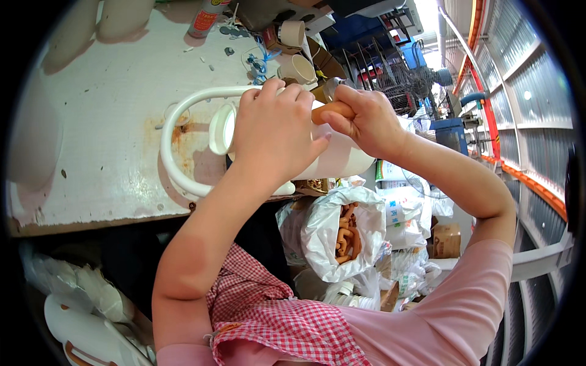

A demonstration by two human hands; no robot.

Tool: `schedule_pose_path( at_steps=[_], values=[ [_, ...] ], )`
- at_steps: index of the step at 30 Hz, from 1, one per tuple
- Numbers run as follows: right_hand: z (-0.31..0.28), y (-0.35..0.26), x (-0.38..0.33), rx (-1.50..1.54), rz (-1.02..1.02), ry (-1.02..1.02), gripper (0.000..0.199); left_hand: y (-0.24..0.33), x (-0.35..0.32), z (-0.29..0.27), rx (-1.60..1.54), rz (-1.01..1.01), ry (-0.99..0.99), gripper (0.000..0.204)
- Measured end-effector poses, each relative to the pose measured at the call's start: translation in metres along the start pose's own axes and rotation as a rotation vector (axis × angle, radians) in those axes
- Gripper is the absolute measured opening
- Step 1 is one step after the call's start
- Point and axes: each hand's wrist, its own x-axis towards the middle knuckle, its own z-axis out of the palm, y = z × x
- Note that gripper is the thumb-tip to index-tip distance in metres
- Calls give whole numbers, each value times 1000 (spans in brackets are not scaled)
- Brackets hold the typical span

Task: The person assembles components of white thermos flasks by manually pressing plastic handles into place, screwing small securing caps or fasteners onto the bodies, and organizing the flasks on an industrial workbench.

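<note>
A white plastic vessel point(342, 155) lies on its side at the right edge of the worktable. Its round open collar point(217, 129) points left, and a thick curved white tube point(167, 143) loops around that end. My left hand point(271, 125) is spread over the vessel from above, fingers curled over its far side and thumb to the right. My right hand point(373, 119) grips an orange-brown plastic handle point(332, 112), which rests against the vessel's upper side. Where the handle meets the vessel is partly hidden by my hands.
Below the table edge, a white sack point(314, 244) holds several orange-brown handles point(348, 235). Large white vessels point(33, 137) stand on the table point(116, 146) at left. A spray can point(207, 18), blue ties point(259, 64) and cups point(298, 68) sit at the back. A fan point(390, 82) stands beyond.
</note>
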Motion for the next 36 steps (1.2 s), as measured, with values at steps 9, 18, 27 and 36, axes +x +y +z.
schedule_pose_path(
  at_steps=[9,18,27,36],
  values=[
    [-2,0,18,-75,9,-25,43,-5,15,-15,12,-32,10,40],
    [1,-11,-18,-53,54,-53,41,14,-15,-9,41,46,-67,61],
    [16,-8,-40,134,-9,383,36,14,-5,-3,57,141,-48,55],
    [120,50,-165,537,583,1096,34,40,10,-7,40,144,-216,46]
  ],
)
